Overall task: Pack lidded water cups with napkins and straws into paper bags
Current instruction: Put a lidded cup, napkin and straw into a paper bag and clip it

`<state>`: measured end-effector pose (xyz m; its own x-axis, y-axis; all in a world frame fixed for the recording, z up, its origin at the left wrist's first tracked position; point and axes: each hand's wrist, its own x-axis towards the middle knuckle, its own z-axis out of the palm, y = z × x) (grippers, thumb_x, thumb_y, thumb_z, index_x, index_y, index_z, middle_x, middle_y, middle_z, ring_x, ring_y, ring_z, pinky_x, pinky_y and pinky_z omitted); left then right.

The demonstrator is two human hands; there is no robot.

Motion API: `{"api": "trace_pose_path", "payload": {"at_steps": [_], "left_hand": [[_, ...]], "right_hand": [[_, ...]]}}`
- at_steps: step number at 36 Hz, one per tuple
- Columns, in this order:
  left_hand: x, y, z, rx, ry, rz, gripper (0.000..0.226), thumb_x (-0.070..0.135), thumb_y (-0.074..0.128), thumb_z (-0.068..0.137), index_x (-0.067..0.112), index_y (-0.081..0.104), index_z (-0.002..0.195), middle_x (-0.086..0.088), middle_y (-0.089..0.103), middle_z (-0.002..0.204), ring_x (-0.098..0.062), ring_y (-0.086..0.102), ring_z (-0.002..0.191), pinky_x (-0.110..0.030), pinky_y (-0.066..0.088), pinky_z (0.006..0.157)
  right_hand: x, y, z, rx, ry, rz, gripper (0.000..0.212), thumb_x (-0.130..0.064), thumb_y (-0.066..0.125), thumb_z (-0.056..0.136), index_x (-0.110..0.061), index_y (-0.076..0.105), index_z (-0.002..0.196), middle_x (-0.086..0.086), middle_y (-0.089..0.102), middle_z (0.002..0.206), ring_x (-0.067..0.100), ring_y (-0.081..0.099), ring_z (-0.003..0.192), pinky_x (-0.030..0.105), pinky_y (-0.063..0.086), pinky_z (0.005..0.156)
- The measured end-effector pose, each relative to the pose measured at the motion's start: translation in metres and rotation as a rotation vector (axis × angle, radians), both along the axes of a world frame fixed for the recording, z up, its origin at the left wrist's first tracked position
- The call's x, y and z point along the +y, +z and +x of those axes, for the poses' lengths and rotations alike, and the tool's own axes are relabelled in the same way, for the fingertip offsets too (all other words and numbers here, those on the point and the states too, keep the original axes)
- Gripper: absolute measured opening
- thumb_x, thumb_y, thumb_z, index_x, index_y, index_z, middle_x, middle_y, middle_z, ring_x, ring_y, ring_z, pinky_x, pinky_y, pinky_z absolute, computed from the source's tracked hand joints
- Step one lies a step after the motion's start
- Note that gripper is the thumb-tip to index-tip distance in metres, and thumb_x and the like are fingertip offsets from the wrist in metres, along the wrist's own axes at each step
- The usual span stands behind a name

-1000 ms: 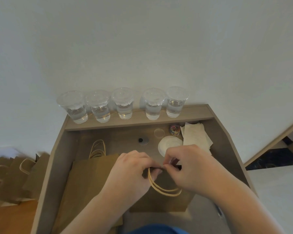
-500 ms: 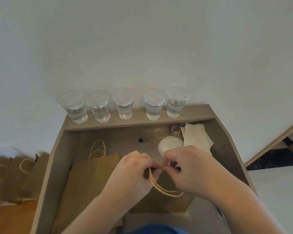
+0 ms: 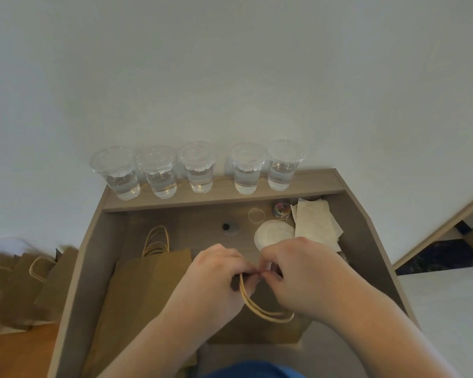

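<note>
While both hands meet over the near middle of the bench [image 3: 74, 296], one brown bag [image 3: 271, 332] lies flat beneath them, with its mouth on the far side. The fingers [image 3: 243, 268] of the left hand [image 3: 213, 285] and of the right hand [image 3: 306, 282] are curled tight and pinch the bag's top edge, with the tips of the two hands almost touching. One twin-cord handle [image 3: 260, 312] loops from that point back toward the person, across the bag's face.

To the left, one pile [image 3: 148, 290] of flat bags lies on the bench, partly under the left forearm. Several cord loops [image 3: 156, 241] fan out at its far end; the number of bags in it cannot be told. Off the bench, further left, lie spare bags [image 3: 17, 290], blurred, with two handles showing.

Beyond the hands the bench carries:
- one white round lid [image 3: 273, 234];
- one heap of napkins [image 3: 314, 225], just right of the lid;
- one small clear disc [image 3: 256, 214];
- one multicoloured bundle [image 3: 281, 211];
- one round port [image 3: 228, 227].

On the raised shelf [image 3: 311, 184] at the far edge, five clear cups [image 3: 198, 170] stand upright in one row. Each is lidded and part-filled with water.
</note>
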<state>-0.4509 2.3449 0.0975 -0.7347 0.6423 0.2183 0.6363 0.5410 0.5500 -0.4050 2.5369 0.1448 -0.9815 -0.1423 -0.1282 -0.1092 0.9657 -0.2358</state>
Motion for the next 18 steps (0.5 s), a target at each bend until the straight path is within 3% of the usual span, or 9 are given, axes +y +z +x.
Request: {"api": "trace_pose_path", "payload": {"at_steps": [3, 6, 10, 15, 18], "left_hand": [[0.001, -0.001, 0.000, 0.005, -0.007, -0.016, 0.014, 0.029, 0.076, 0.094, 0.039, 0.083, 0.102, 0.022, 0.073, 0.093, -0.004, 0.055, 0.088, -0.012, 0.041, 0.081], [0.000, -0.003, -0.001, 0.004, -0.009, -0.012, 0.013, 0.027, 0.077, 0.091, 0.037, 0.082, 0.098, 0.021, 0.071, 0.091, -0.005, 0.056, 0.089, -0.012, 0.042, 0.082], [-0.003, -0.005, -0.002, 0.034, -0.020, -0.010, 0.013, 0.025, 0.078, 0.090, 0.037, 0.081, 0.097, 0.021, 0.069, 0.090, -0.005, 0.055, 0.089, -0.014, 0.043, 0.082], [-0.004, -0.007, 0.000, 0.107, -0.015, 0.030, 0.012, 0.025, 0.082, 0.089, 0.035, 0.080, 0.095, 0.019, 0.070, 0.089, -0.009, 0.059, 0.090, -0.039, 0.053, 0.083], [-0.005, -0.005, 0.000, 0.107, -0.017, 0.072, 0.011, 0.025, 0.083, 0.088, 0.033, 0.080, 0.095, 0.020, 0.071, 0.091, -0.010, 0.060, 0.092, -0.044, 0.053, 0.085]], "right_hand": [[-0.002, 0.001, -0.001, 0.018, -0.007, 0.046, 0.015, -0.041, 0.053, 0.100, -0.038, 0.067, 0.105, -0.010, 0.068, 0.097, 0.013, 0.065, 0.087, 0.027, 0.043, 0.065], [-0.006, 0.001, -0.005, 0.008, -0.007, 0.071, 0.015, -0.037, 0.055, 0.100, -0.035, 0.069, 0.104, -0.009, 0.067, 0.094, 0.012, 0.063, 0.081, 0.021, 0.035, 0.058], [-0.008, 0.000, -0.009, -0.020, 0.000, 0.061, 0.013, -0.035, 0.058, 0.101, -0.034, 0.070, 0.105, -0.010, 0.067, 0.094, 0.010, 0.062, 0.081, 0.018, 0.032, 0.057], [-0.007, -0.003, -0.013, -0.125, 0.013, 0.071, 0.014, -0.033, 0.063, 0.099, -0.034, 0.075, 0.106, -0.008, 0.069, 0.096, 0.012, 0.066, 0.086, 0.024, 0.052, 0.073], [-0.007, -0.006, -0.016, -0.150, 0.016, 0.045, 0.010, -0.035, 0.063, 0.098, -0.032, 0.073, 0.099, -0.009, 0.068, 0.092, 0.013, 0.065, 0.084, 0.025, 0.054, 0.072]]}}
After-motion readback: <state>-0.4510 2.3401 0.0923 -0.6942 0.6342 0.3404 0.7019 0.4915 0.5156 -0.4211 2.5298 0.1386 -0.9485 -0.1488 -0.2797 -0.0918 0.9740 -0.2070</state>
